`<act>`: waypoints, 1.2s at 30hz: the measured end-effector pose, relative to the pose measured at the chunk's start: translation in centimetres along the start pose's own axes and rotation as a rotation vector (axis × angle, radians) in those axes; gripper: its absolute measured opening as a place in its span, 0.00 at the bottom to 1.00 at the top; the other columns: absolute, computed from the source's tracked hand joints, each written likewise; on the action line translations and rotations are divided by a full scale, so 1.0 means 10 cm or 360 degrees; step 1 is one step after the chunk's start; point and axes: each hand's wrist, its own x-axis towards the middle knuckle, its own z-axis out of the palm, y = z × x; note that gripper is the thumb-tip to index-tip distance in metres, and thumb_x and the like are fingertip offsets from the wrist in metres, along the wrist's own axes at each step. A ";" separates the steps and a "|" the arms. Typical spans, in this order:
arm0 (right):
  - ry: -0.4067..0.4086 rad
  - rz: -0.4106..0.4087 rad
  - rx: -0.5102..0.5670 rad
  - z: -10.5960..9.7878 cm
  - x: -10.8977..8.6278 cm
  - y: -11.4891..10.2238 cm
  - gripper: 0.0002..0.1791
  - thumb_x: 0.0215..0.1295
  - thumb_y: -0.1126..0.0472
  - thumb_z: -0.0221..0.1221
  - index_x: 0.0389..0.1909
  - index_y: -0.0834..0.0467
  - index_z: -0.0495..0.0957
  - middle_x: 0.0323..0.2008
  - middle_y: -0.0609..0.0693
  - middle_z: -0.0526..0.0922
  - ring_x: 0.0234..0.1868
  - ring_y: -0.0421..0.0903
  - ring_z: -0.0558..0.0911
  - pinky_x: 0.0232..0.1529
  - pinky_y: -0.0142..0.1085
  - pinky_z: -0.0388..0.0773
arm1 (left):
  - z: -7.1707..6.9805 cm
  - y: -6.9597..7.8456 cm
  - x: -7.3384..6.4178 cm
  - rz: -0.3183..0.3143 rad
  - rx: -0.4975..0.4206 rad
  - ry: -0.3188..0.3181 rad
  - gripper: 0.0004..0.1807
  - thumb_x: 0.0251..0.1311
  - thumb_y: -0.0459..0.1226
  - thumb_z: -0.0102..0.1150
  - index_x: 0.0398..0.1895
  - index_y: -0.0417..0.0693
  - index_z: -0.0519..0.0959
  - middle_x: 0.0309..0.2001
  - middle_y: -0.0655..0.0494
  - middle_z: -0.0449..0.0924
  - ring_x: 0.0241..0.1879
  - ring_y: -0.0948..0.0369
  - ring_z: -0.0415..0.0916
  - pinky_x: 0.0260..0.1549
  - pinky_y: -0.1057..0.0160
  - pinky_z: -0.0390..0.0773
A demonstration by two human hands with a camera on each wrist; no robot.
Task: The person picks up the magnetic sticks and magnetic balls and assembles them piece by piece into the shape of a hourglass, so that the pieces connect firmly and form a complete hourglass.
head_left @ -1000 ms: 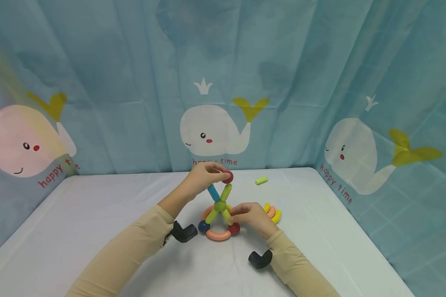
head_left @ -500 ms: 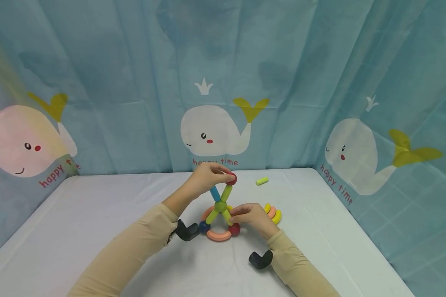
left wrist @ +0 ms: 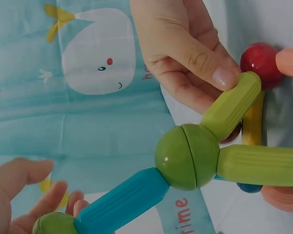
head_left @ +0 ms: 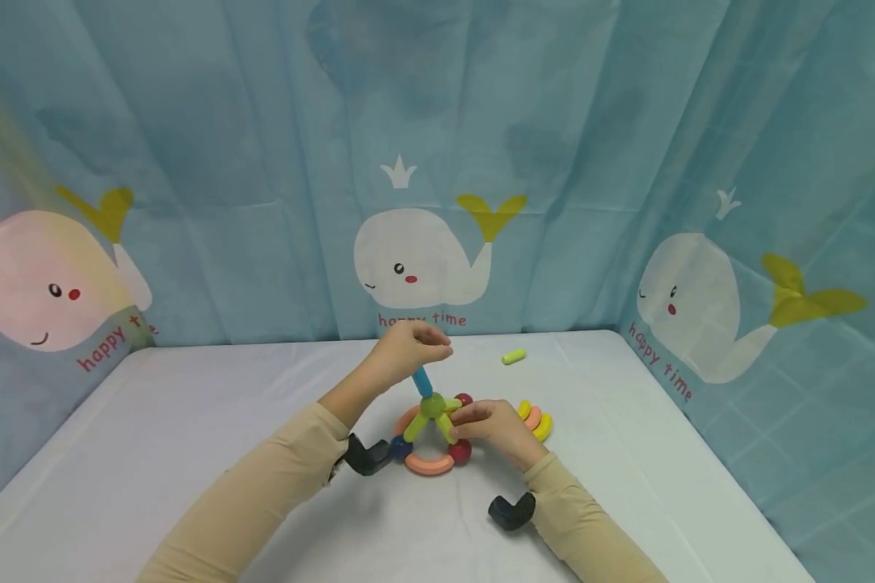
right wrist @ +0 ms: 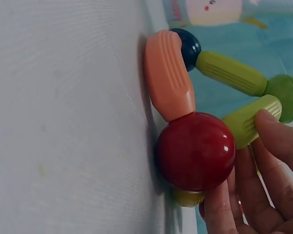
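A toy of magnetic sticks and balls stands on the white table (head_left: 189, 453). Its centre is a green ball (head_left: 433, 405) (left wrist: 187, 156). A blue stick (head_left: 422, 380) (left wrist: 119, 201) rises from it to a small green ball (left wrist: 51, 225). My left hand (head_left: 437, 351) hovers there with loosely curled fingers and the thumb apart. My right hand (head_left: 461, 417) pinches the lower right green stick (left wrist: 231, 105) (right wrist: 248, 122) beside a red ball (head_left: 459, 451) (right wrist: 195, 151). A peach arc (head_left: 428, 463) (right wrist: 168, 75) and a dark blue ball (head_left: 399, 447) form the base. Another red ball (head_left: 464, 399) lies low on the right.
A loose green stick (head_left: 514, 355) lies at the back of the table. Yellow and peach arcs (head_left: 535, 421) are stacked just right of my right hand. A whale-print curtain (head_left: 423, 259) closes in the table at the back and right.
The red ball and upper green stick that my left hand held up have dropped down to the right of the centre ball. My left hand stays above the blue stick. The right hand is still.
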 end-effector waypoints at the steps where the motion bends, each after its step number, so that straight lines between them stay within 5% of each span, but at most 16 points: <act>1: -0.0005 -0.0002 -0.0010 -0.01 0.00 0.00 0.18 0.58 0.59 0.70 0.47 0.63 0.84 0.45 0.53 0.88 0.43 0.41 0.82 0.50 0.38 0.81 | 0.01 -0.01 -0.01 -0.0022 -0.0040 0.0017 0.15 0.63 0.45 0.65 0.50 0.52 0.82 0.51 0.52 0.83 0.54 0.52 0.78 0.53 0.49 0.79; 5: 0.0030 -0.0009 -0.0017 -0.07 -0.02 -0.03 0.16 0.59 0.60 0.68 0.46 0.64 0.84 0.44 0.54 0.88 0.41 0.42 0.84 0.48 0.39 0.83 | 0.03 -0.11 -0.04 -0.0107 -0.0260 0.0113 0.27 0.62 0.44 0.65 0.64 0.51 0.71 0.59 0.50 0.77 0.61 0.51 0.73 0.60 0.44 0.75; 11: 0.0273 0.0041 -0.0025 -0.17 -0.01 -0.08 0.13 0.59 0.60 0.68 0.43 0.62 0.85 0.43 0.53 0.88 0.42 0.44 0.83 0.45 0.38 0.80 | 0.11 -0.34 -0.15 -0.0177 -0.0560 0.0137 0.36 0.62 0.42 0.65 0.70 0.46 0.60 0.65 0.45 0.73 0.68 0.48 0.68 0.68 0.44 0.69; 15: 0.0362 0.0094 -0.0032 -0.19 0.01 -0.07 0.20 0.58 0.60 0.69 0.51 0.60 0.82 0.50 0.54 0.86 0.51 0.48 0.81 0.53 0.43 0.78 | 0.19 -0.52 -0.26 -0.0228 -0.0569 0.0128 0.36 0.62 0.42 0.65 0.70 0.45 0.61 0.66 0.43 0.72 0.70 0.46 0.67 0.68 0.40 0.66; 20: 0.0303 0.0128 -0.0055 -0.18 0.05 -0.06 0.29 0.58 0.60 0.69 0.62 0.59 0.76 0.60 0.57 0.80 0.59 0.53 0.79 0.61 0.50 0.77 | 0.31 -0.71 -0.37 -0.0233 -0.0528 0.0110 0.33 0.61 0.42 0.65 0.68 0.45 0.66 0.63 0.44 0.75 0.65 0.47 0.72 0.63 0.44 0.74; 28: 0.0174 0.0267 0.0159 -0.14 0.20 0.00 0.29 0.59 0.63 0.68 0.62 0.63 0.74 0.57 0.60 0.81 0.49 0.47 0.85 0.53 0.43 0.83 | 0.42 -0.84 -0.48 -0.0167 -0.0537 0.0085 0.27 0.61 0.41 0.66 0.63 0.45 0.73 0.56 0.46 0.81 0.57 0.51 0.78 0.55 0.49 0.80; 36: 0.0104 0.0253 0.0373 -0.14 0.25 0.03 0.28 0.64 0.67 0.62 0.65 0.68 0.70 0.58 0.63 0.78 0.51 0.49 0.84 0.58 0.45 0.80 | 0.51 -0.95 -0.42 -0.0142 -0.0576 0.0132 0.24 0.62 0.43 0.65 0.60 0.48 0.77 0.55 0.50 0.82 0.59 0.51 0.78 0.59 0.47 0.78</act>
